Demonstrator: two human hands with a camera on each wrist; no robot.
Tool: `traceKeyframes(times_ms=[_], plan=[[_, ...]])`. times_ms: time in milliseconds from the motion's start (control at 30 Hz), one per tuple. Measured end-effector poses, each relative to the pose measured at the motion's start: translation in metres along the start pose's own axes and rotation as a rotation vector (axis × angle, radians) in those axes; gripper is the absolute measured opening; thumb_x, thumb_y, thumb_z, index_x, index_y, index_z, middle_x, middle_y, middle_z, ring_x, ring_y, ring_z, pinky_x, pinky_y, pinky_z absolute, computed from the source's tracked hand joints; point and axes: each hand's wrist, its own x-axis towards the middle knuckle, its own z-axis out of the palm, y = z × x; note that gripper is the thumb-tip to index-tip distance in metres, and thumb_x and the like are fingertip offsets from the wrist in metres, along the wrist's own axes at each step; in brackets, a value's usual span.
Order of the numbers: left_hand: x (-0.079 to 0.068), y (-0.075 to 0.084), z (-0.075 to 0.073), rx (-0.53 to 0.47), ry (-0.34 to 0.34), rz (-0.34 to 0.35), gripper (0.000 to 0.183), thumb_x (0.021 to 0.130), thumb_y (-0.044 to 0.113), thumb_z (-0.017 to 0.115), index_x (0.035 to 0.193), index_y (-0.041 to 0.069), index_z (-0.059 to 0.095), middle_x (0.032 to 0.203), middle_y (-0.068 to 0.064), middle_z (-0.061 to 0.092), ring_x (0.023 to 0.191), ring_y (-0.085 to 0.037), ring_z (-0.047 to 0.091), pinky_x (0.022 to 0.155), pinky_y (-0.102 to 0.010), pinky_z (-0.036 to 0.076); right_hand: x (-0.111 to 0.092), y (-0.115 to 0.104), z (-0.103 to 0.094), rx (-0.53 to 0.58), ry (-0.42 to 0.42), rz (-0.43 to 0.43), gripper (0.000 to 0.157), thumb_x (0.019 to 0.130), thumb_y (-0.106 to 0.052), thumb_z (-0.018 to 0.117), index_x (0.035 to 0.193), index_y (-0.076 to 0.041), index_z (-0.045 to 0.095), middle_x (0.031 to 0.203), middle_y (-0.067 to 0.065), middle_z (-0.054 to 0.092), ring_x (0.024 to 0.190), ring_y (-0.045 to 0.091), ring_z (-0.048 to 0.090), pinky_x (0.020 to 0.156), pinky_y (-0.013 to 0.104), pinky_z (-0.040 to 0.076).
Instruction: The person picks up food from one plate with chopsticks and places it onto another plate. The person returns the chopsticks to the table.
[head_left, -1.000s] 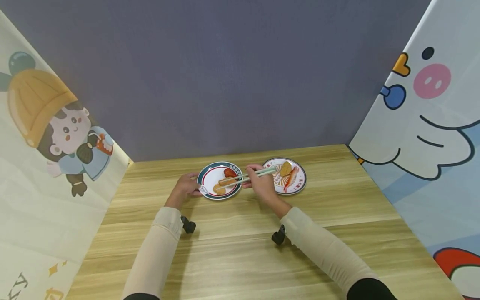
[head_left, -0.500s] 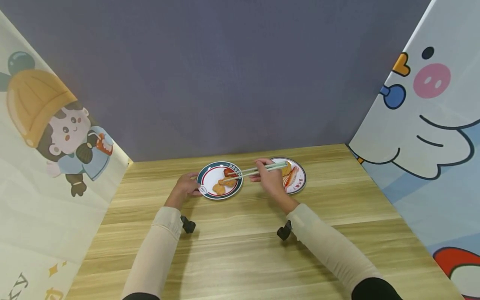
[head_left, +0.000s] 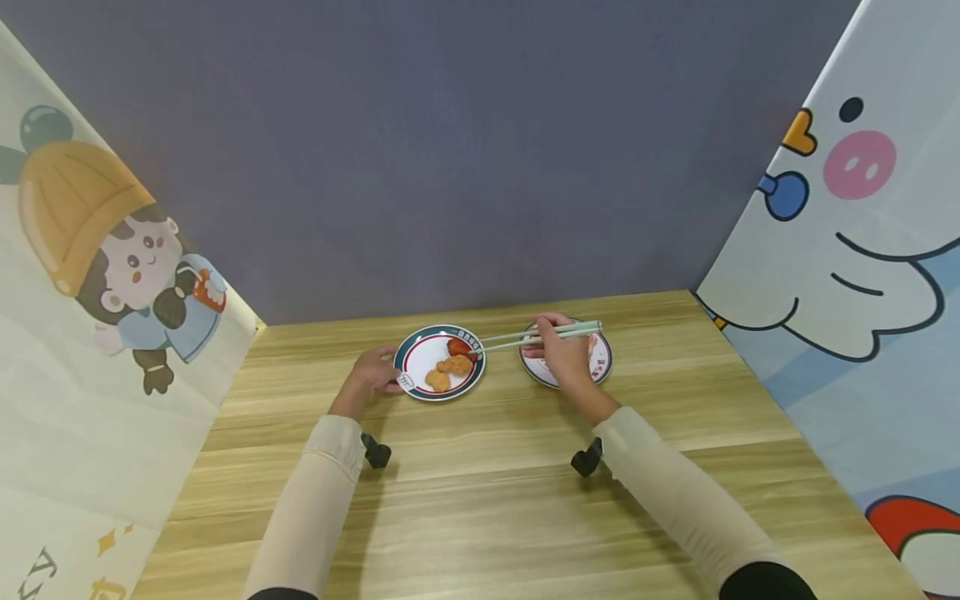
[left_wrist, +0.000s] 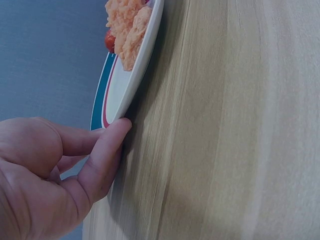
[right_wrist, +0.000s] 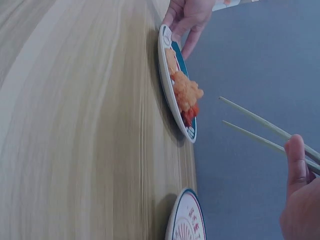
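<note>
My left hand (head_left: pixel 372 372) pinches the near-left rim of a white plate (head_left: pixel 422 358) with a dark green and red border; the left wrist view shows thumb and finger at its edge. On this plate lie a round golden fried piece (head_left: pixel 437 381), a lumpy fried piece (head_left: pixel 454 365) and a red piece (head_left: pixel 459 347). My right hand (head_left: pixel 561 350) grips a pair of pale green chopsticks (head_left: pixel 577 328). Their tips are apart and hold nothing; in the right wrist view they point towards the food without touching it.
A second white plate (head_left: pixel 553 382) with red print stands to the right, partly hidden under my right hand. A red-and-white shrimp-like piece (head_left: pixel 592 345) shows on it. Behind the wooden table (head_left: pixel 480 500) rises a grey wall (head_left: pixel 480 167); printed panels stand at both sides.
My right hand has moved right with the chopsticks, over the second plate. The chopstick tips have left the lumpy fried piece, which lies on the left plate. My left hand has stayed put.
</note>
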Motion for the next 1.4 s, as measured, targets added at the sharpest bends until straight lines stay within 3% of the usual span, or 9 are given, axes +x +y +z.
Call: traceKeyframes(times_ms=[233,300,567,900,1133,1400], plan=[[-0.003,0.001,0.000,0.011,0.004,0.008,0.066,0.093,-0.012,0.054,0.155,0.006,0.041,0.130,-0.026,0.057,0.071,-0.017,0.068,0.069,-0.030,0.068,0.006,-0.002,-0.019,0.033,0.051,0.038,0.025,0.104,-0.019,0.057,0.116,0.001,0.066,0.081,0.004,0.073,0.060,0.015,0.074,0.060,0.030,0.067],[-0.004,0.001,0.001,0.012,0.004,0.007,0.066,0.093,-0.012,0.054,0.155,0.007,0.041,0.131,-0.027,0.057,0.071,-0.017,0.068,0.070,-0.030,0.068,0.007,-0.003,-0.024,0.030,0.062,0.038,0.025,0.104,-0.019,0.056,0.116,0.001,0.066,0.080,0.001,0.072,0.060,0.014,0.073,0.060,0.029,0.067],[-0.004,0.002,0.001,0.021,0.001,0.001,0.065,0.094,-0.010,0.054,0.155,0.006,0.040,0.128,-0.027,0.057,0.071,-0.017,0.069,0.069,-0.029,0.068,0.008,-0.004,-0.043,0.042,0.106,0.007,0.025,0.105,-0.016,0.053,0.116,0.003,0.064,0.084,0.002,0.068,0.057,0.014,0.073,0.059,0.029,0.067],[-0.001,0.001,-0.001,0.014,0.006,-0.026,0.063,0.096,-0.007,0.054,0.156,0.010,0.042,0.127,-0.024,0.058,0.071,-0.016,0.068,0.073,-0.030,0.068,0.011,0.001,-0.061,0.066,0.183,-0.009,0.016,0.104,-0.016,0.056,0.107,-0.003,0.066,0.087,0.002,0.067,0.056,0.017,0.073,0.068,0.046,0.066],[-0.001,0.001,-0.001,0.016,0.002,-0.017,0.062,0.096,-0.008,0.054,0.155,0.008,0.042,0.124,-0.026,0.059,0.072,-0.018,0.069,0.077,-0.033,0.068,0.009,0.001,-0.074,0.046,0.215,0.025,0.017,0.104,-0.017,0.055,0.110,-0.005,0.065,0.083,-0.002,0.068,0.056,0.013,0.072,0.061,0.030,0.067],[-0.003,0.001,0.000,0.010,-0.001,-0.010,0.062,0.097,-0.008,0.053,0.156,0.008,0.041,0.120,-0.026,0.060,0.072,-0.018,0.069,0.077,-0.035,0.068,0.009,0.007,-0.089,0.007,0.240,0.048,0.019,0.106,-0.022,0.054,0.110,-0.008,0.066,0.088,0.001,0.067,0.059,0.012,0.073,0.063,0.032,0.067]])
